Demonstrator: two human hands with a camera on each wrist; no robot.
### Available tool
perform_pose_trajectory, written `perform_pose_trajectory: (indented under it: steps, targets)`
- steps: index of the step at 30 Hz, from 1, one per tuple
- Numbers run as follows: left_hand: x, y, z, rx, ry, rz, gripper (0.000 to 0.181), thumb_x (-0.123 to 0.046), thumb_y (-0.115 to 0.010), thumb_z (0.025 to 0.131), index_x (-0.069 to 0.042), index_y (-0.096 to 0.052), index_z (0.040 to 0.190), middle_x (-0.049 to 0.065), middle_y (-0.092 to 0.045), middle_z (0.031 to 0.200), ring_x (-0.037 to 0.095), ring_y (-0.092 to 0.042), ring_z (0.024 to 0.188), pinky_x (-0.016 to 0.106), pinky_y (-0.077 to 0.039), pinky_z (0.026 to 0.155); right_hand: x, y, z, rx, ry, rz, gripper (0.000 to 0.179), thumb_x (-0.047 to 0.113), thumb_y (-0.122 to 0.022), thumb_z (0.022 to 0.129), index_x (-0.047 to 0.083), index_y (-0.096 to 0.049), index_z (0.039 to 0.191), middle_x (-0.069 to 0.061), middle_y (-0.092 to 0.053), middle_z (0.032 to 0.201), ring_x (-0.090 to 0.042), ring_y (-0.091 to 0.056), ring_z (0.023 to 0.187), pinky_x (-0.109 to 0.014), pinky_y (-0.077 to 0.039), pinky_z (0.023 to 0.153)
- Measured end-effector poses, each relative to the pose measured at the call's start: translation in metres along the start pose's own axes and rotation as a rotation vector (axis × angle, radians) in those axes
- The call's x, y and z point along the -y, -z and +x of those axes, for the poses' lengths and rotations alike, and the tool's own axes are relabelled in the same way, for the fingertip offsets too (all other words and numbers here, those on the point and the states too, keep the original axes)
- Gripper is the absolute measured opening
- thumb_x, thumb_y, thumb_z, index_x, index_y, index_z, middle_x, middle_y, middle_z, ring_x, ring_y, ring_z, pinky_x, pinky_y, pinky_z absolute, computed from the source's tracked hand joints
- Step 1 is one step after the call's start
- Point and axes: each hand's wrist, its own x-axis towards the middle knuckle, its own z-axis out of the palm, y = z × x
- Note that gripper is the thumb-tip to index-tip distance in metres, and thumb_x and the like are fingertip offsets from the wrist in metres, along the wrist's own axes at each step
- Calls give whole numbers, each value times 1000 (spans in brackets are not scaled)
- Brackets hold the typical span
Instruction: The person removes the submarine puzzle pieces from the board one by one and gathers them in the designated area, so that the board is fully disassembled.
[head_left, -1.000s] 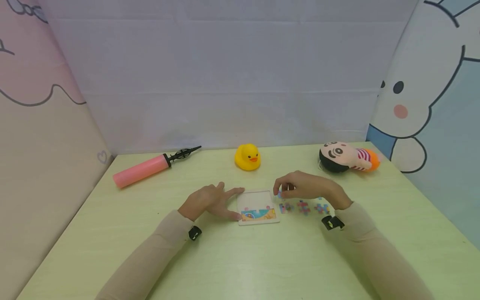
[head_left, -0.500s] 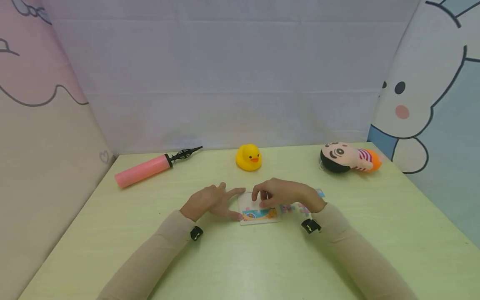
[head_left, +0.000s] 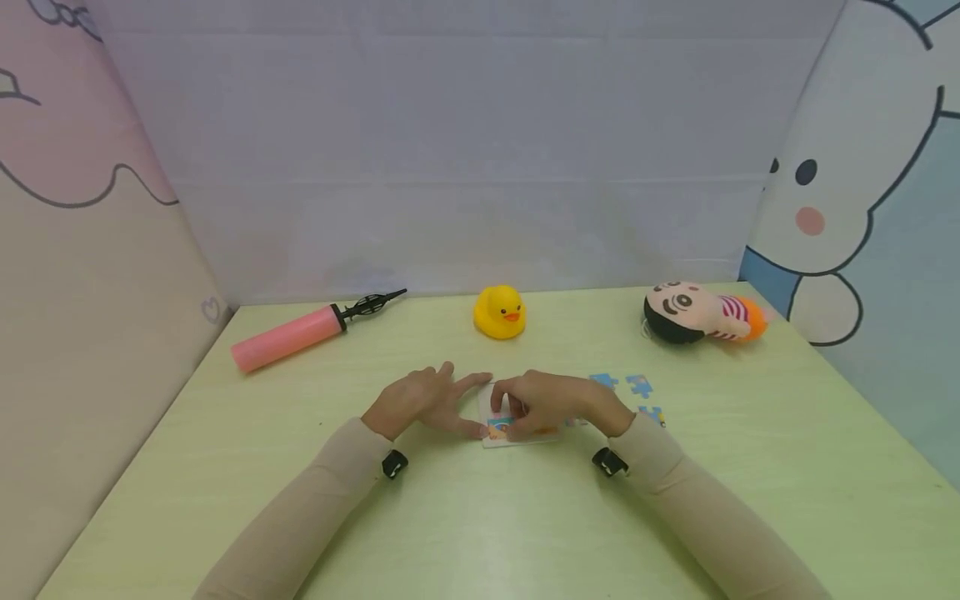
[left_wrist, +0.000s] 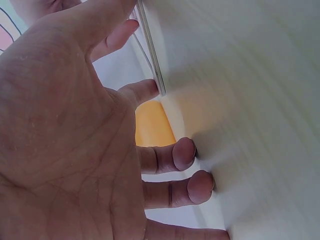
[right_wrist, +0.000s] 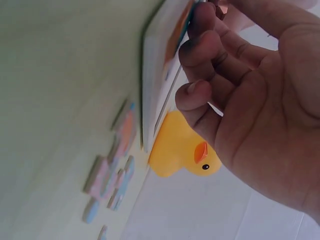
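Observation:
A small white-framed jigsaw board (head_left: 485, 402) lies mid-table, with a strip of blue and orange picture along its near side. My left hand (head_left: 423, 404) is spread at its left edge, thumb at the near corner and index finger at the far corner. In the left wrist view the other fingers extend down to the table. My right hand (head_left: 551, 400) is over the board, fingers bent down and thumb brought in, pinching a puzzle piece mostly hidden by the fingertips. Loose puzzle pieces (head_left: 640, 385) lie right of the board, some behind the right hand and wrist.
A yellow rubber duck (head_left: 500, 312) stands behind the board. At the back left lies a pink hand pump (head_left: 288, 340) with a black nozzle. A plush doll (head_left: 701, 314) lies at the back right. Panels with cartoon drawings and a pale cloth enclose the table.
My right hand has moved left from the loose pieces onto the board, then nearer its picture strip. More loose pieces show at the right. My left hand has kept its place at the board's edge.

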Motion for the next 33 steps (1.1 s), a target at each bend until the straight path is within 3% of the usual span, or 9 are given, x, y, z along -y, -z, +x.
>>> perform_pose_trajectory:
  steps: [12,26,33]
  targets:
    - [-1,2,0,-6,1,13,90,-78,-58,82,-42,-24,157,17,-47,126,31,-55,91,44,-51,70,4,-4,0,-3,6,-2,26,11,-73,92,8,-55,111,5,-53,67,-5,-46,55,-22,-43,64]
    - [1,0,0,6,12,-7,88,-77,-59,82,-44,-24,157,17,-46,129,33,-55,99,47,-51,73,13,-7,1,-25,-28,-24,21,8,-70,93,9,-55,107,5,-55,68,-7,-48,60,-23,-42,63]
    - [-1,-1,-1,7,12,3,87,-76,-60,82,-44,-26,156,15,-47,123,30,-55,95,45,-51,71,15,-8,1,-35,-46,-20,20,9,-68,96,10,-53,108,5,-57,70,-7,-51,61,-23,-45,64]
